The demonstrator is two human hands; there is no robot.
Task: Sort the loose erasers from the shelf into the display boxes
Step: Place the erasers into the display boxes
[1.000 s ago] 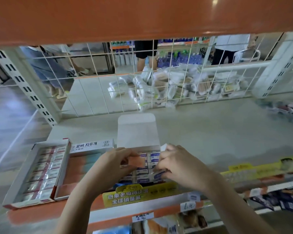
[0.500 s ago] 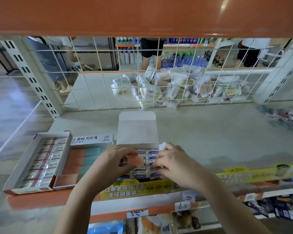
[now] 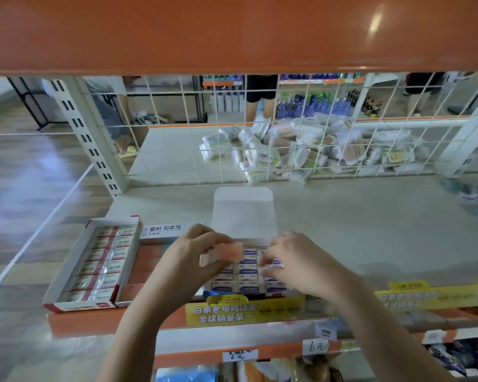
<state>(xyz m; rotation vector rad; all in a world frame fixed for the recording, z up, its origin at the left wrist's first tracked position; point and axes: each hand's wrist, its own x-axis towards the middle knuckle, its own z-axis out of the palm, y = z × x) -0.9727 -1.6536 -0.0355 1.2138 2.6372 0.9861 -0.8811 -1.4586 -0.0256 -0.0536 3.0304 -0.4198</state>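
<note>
The left hand (image 3: 188,260) is pinching a pink eraser (image 3: 226,250), long axis running left to right, just above the white display box (image 3: 243,271), while the right hand (image 3: 295,260) is grasping a blue-labelled eraser (image 3: 271,267) inside that box, nearer its open slots.

Two bare hands, close together

The left hand (image 3: 188,260) pinches something between thumb and fingers; the right hand (image 3: 295,260) has its fingers curled downward, forearms reaching in from the near side.
</note>
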